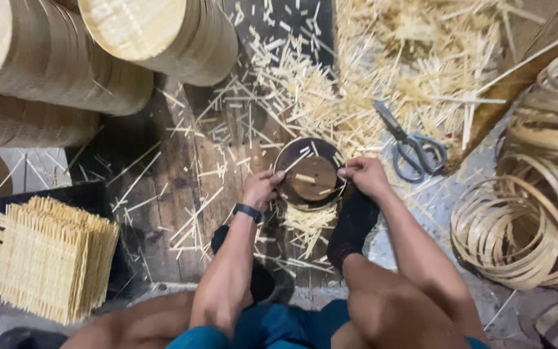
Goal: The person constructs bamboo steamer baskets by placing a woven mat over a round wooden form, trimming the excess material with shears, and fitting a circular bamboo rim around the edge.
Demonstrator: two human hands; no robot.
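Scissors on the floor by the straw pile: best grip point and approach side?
Probably the looped handles of the scissors, from the near side. The loops lie on bare floor toward the person; the blades point up-left into the bamboo offcuts. The right hand is nearest.

Both hands grip a round dark wooden mould (pixel 311 176) on the plank floor (pixel 163 174): the left hand (pixel 261 189) at its left rim, the right hand (pixel 364 176) at its right. Grey metal scissors (pixel 411 145) lie nearby among pale bamboo offcuts (pixel 382 71), with coiled bamboo strips (pixel 531 207) further right.
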